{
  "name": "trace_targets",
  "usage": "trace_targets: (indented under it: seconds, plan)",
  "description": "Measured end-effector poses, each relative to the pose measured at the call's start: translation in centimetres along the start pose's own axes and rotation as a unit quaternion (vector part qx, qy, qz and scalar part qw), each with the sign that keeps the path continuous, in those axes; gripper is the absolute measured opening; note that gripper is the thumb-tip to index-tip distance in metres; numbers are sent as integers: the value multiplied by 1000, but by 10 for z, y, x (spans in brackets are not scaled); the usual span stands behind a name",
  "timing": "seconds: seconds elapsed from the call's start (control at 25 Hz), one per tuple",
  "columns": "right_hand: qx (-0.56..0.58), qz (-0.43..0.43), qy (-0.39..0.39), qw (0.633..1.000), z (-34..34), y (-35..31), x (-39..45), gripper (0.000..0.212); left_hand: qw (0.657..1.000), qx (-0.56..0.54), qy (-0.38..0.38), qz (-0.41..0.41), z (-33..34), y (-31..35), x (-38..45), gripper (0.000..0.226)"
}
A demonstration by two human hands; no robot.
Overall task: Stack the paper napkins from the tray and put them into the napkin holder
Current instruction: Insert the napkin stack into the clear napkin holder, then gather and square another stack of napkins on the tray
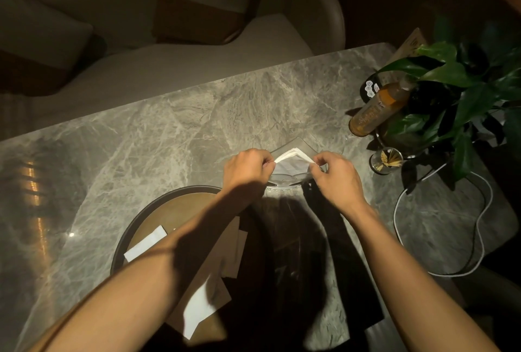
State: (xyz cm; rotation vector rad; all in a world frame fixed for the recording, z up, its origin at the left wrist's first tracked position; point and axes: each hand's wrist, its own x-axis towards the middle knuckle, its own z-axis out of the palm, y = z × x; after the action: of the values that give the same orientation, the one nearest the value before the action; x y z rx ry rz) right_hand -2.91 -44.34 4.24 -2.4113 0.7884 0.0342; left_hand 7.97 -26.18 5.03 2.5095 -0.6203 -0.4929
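Note:
A small stack of white napkins (290,164) stands between the clear walls of the napkin holder (293,144) on the marble table. My left hand (246,168) pinches the stack's left corner. My right hand (337,175) pinches its right corner. Nearer to me, the round dark tray (169,199) lies under my left forearm. Several napkins remain in it, among them a white one (146,243) at its left and another white one (200,305) near its front, beside brown ones partly in shadow.
At the right stand an amber bottle (376,110), a glass of toothpicks (386,161) and a potted plant (462,89). A white cable (479,224) loops on the table's right part. Cushioned seating (197,49) lies beyond the far edge.

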Motion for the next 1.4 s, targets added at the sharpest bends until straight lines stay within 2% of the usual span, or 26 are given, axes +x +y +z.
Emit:
trace_targets:
  seconds: [0.16,0.28,0.52,0.68,0.8,1.0,1.2,1.4]
  plan:
    - [-13,-11,17,1000,2,-4,-6,21,998,-66,1,15,1,-6,-5,17]
    - [-29,-33,32,999,2,-16,-16,27,993,-102,-29,46,-7,-11,-13,31]
    - [-8,-96,52,994,9,-64,-48,25,987,-145,-2,76,-36,-32,-41,30]
    - [38,-84,0,996,40,-95,-70,25,987,-158,15,29,-48,-64,-64,33]
    - [78,-42,-59,994,71,-108,-89,27,985,-174,5,1,-48,-92,-89,34]
    - [124,32,-142,982,122,-115,-125,14,981,-186,-18,-59,-41,-144,-132,30]
    - [25,30,-167,985,163,-112,-157,26,968,-207,-15,-141,-22,-191,-172,19]
    - [-56,26,-170,984,184,-113,-179,43,970,-176,-41,-162,-2,-217,-206,40]
